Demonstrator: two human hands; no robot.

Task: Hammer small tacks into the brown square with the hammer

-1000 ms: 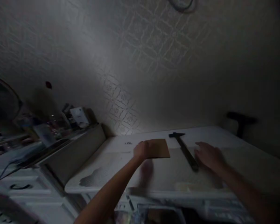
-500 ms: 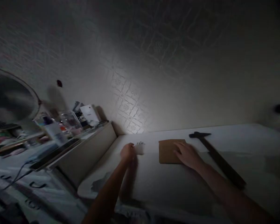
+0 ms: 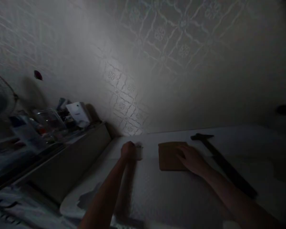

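Observation:
My left hand (image 3: 128, 150) is closed at the far left of the white tabletop. Its fingertips are at the edge of a small pale piece (image 3: 138, 154) with tiny dark bits along its top; what they pinch is too dim to make out. To the right, a flat brown square board (image 3: 169, 158) lies on the table. My right hand (image 3: 192, 159) rests on the board's right part, fingers stretched over its surface and thumb apart. Right of that hand lies a hammer (image 3: 222, 160), its dark head towards the wall and its handle slanting towards me.
A raised shelf (image 3: 85, 156) borders the table on the left, crowded with a white box (image 3: 78, 112), a clear container (image 3: 50, 119) and a bottle (image 3: 26, 130). Part of a fan (image 3: 0, 95) shows at the left edge. A patterned wall (image 3: 169, 79) rises behind the table.
The view has shifted, so the shelf and fan sit further left. The tabletop looks darker and the wall brighter. My left hand appears slightly higher; my right hand stays on the board.

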